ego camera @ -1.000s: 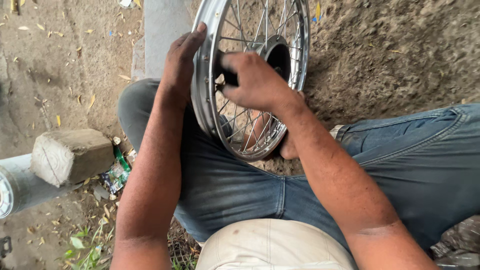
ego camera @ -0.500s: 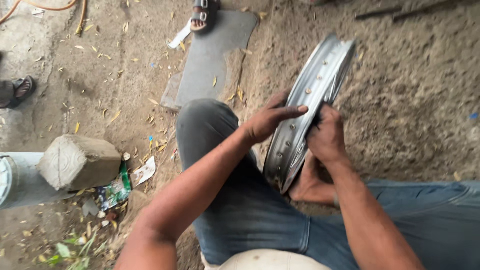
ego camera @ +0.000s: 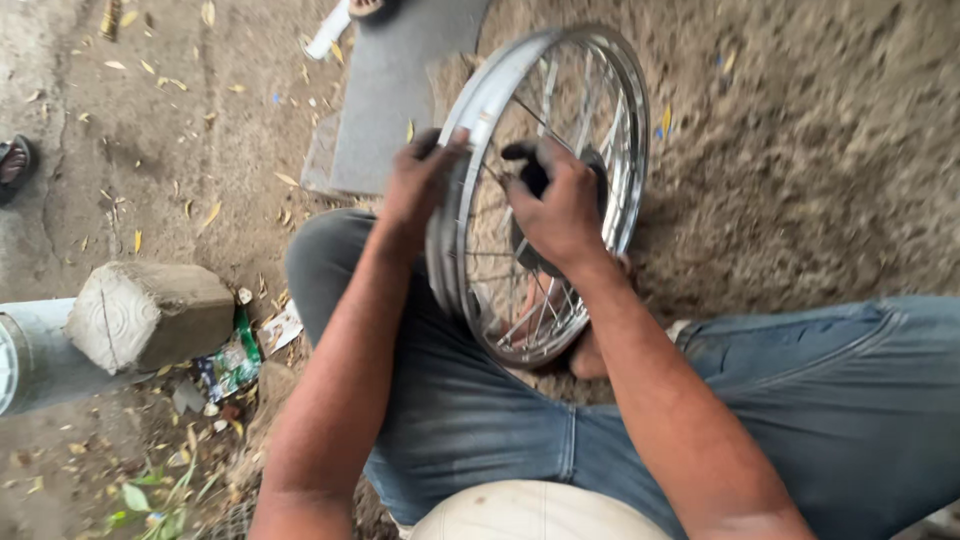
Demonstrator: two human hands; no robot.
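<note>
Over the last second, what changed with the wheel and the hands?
The chrome spoked wheel rim swung edge-on, then back to show its spokes. The left hand kept its grip on the rim edge; the right hand stayed at the dark hub. The wheel still stands between the jeans-clad legs.

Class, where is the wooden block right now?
In the head view the wooden block lies on the ground at lower left, left of the person's knee, beside a grey pipe.
</note>
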